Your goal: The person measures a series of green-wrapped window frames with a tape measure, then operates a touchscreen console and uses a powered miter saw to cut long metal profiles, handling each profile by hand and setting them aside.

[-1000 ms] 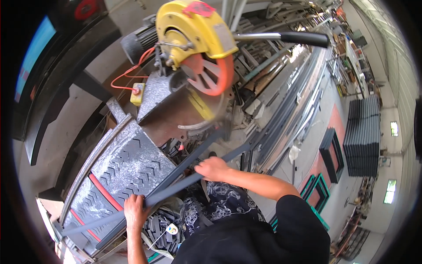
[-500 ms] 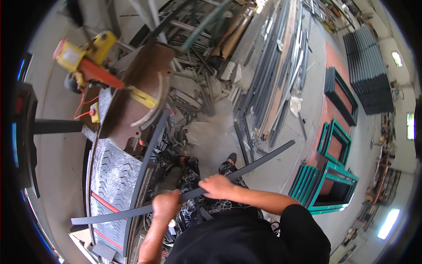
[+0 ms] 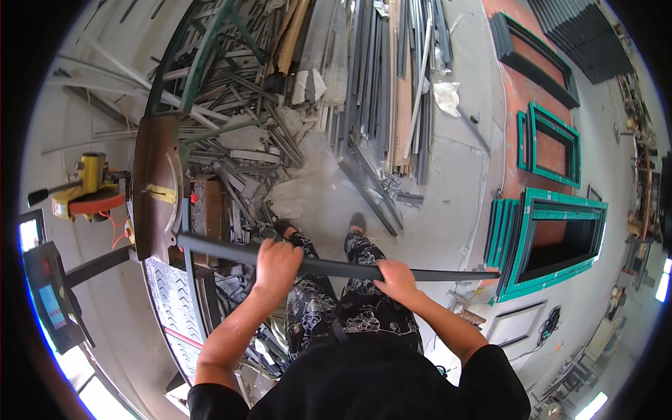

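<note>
With both hands I hold a long dark grey profile bar [image 3: 343, 269] across the front of my thighs. My left hand [image 3: 278, 264] is wrapped round it left of the middle. Farther along to the right, my right hand [image 3: 397, 280] grips the same bar. Its left end lies by the front edge of the brown metal saw table [image 3: 149, 210]; whether it touches cannot be told. The right end reaches toward the green-edged frames [image 3: 514, 276]. A cutting saw [image 3: 89, 189] with yellow and orange parts stands beyond the saw table.
Long profiles [image 3: 367, 84] lie bundled on the floor ahead, beside a heap of offcuts [image 3: 245, 140]. A cardboard box [image 3: 210, 210] stands near the saw table. At left are a screen on an arm [image 3: 52, 297] and a film-wrapped bench surface [image 3: 169, 287]. Dark frames [image 3: 535, 56] lie at far right.
The bar has swung from a steep slant to nearly level: its left end rose toward the saw table, its right end dropped. My view has turned; both hands keep their hold.
</note>
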The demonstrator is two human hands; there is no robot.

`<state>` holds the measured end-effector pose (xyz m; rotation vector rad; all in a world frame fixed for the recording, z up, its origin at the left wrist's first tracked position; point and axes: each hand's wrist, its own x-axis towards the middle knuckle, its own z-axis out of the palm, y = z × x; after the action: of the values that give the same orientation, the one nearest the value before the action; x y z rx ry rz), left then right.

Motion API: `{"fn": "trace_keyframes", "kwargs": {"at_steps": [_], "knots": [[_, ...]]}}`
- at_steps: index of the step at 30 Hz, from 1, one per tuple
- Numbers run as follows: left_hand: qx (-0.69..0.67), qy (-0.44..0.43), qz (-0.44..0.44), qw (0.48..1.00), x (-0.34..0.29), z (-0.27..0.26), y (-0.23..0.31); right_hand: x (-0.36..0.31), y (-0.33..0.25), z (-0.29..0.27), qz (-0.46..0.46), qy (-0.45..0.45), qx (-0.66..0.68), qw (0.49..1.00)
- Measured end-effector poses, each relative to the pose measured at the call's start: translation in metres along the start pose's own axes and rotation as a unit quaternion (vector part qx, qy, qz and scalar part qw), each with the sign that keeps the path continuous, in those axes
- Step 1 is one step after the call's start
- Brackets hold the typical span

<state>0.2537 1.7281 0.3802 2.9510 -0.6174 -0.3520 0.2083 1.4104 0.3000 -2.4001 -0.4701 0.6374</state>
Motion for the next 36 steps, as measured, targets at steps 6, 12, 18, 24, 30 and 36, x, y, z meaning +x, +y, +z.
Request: {"fn": "trace_keyframes", "kwargs": {"at_steps": [6,12,18,24,30,36], "knots": [[0.004,0.010,0.093,0.996,0.096,0.043,0.073,0.048,0.034,0.039,0.046,0.020,0.005,0.999],[-0.133,0.001,-0.005,0.991,0.082,0.056,0.099,0.087,0.111,0.079,0.133,0.103,0.047,0.985],[-0.120,-0.240,-0.220,0.938,-0.015,0.174,0.096,0.159,0.193,0.122,0.185,0.076,0.016,0.980],[-0.149,-0.386,-0.409,0.813,-0.019,0.281,0.085,0.222,0.292,0.180,0.284,0.047,-0.016,0.957],[-0.107,-0.452,-0.473,0.749,-0.007,0.384,0.054,0.268,0.377,0.255,0.319,0.030,-0.049,0.946],[-0.093,-0.425,-0.467,0.770,-0.008,0.421,0.032,0.326,0.425,0.328,0.362,-0.025,-0.110,0.926]]}}
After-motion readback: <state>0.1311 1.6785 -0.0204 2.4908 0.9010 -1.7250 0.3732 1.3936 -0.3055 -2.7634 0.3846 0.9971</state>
